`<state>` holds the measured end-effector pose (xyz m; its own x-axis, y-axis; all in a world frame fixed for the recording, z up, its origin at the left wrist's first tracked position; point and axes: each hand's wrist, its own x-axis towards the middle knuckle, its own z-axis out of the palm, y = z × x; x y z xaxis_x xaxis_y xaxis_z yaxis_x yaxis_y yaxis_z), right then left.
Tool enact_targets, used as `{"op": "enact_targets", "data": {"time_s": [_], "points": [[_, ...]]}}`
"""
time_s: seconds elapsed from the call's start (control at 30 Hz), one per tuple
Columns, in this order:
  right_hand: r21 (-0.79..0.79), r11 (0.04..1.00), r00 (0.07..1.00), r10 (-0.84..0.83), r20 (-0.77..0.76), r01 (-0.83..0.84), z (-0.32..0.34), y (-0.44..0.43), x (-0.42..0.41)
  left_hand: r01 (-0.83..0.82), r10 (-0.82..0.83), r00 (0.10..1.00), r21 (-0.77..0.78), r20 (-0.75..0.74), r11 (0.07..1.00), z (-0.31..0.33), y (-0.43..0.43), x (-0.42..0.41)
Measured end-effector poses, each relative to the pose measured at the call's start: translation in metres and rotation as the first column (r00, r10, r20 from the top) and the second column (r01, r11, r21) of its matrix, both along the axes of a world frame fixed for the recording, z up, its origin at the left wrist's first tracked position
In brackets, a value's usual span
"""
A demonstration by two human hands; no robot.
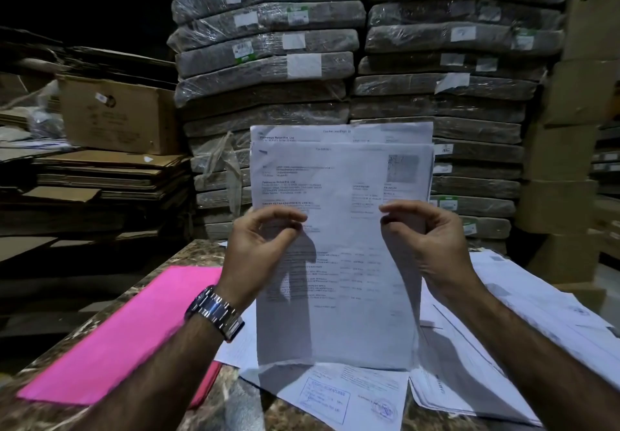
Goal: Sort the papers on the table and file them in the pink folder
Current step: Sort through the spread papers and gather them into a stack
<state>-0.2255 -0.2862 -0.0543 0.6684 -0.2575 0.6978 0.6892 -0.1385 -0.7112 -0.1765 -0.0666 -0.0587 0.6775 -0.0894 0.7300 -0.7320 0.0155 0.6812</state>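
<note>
Folder (pixel 110 336) on table (pixel 198 252) left, loose papers (pixel 469 363) right, held sheets (pixel 335 179) upright between, wrapped bundles (pixel 268 44) stacked behind.

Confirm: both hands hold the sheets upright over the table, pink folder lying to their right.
Not right: the head view shows the folder to their left. The left hand and right hand do hold the sheets upright over the table.

1. Two bare forearms rise from the lower corners of the view, angling in toward the middle.
2. The left hand (pixel 265 242) is raised, its back to the camera, with thumb and curled fingers pinching the left edge of the papers (pixel 339 175).
3. The right hand (pixel 427 239) mirrors it at the same height, pinching the right edge.
4. A metal watch (pixel 216 313) sits on the left wrist.
</note>
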Motion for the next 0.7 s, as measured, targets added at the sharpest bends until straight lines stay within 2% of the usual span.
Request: {"op": "enact_targets", "data": {"time_s": [0.17, 0.33, 0.53, 0.7], "points": [[-0.013, 1.000, 1.000, 0.001, 0.019, -0.001, 0.003, -0.001, 0.003, -0.016, 0.016, 0.999, 0.018, 0.038, 1.000, 0.000, 0.006, 0.008], [0.011, 0.999, 0.999, 0.030, -0.011, -0.030, 0.001, -0.001, 0.001, -0.002, 0.002, 1.000, 0.037, 0.009, 0.999, -0.002, 0.012, 0.007], [0.003, 1.000, 0.999, 0.026, -0.020, -0.026, -0.012, 0.006, -0.004, 0.006, -0.006, 0.999, -0.006, -0.035, 1.000, -0.019, 0.008, 0.003], [-0.011, 1.000, 1.000, 0.020, 0.001, -0.020, -0.003, 0.004, -0.003, -0.003, 0.003, 1.000, -0.027, -0.018, 1.000, -0.009, 0.004, 0.007]]}}
